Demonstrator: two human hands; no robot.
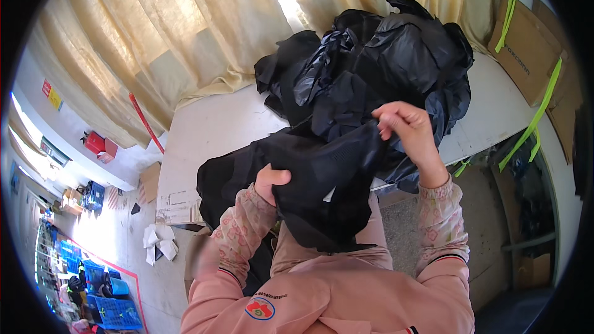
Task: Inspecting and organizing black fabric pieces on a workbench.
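Two hands are at one black fabric piece [322, 161], which lies partly on the white table [210, 124] & partly hangs over the lap. R hand [409, 131] has thumb and index finger closed, apparently pinching the upper-right corner. L hand [271, 184] shows its thumb on top; other fingers are hidden under the cloth, so cannot tell how they grip. Long axis goes approx. left–right, extending left & below from R fingertips. White label [330, 195] is btwn both, nearer L hand. Black heap [402, 55] is just behind.
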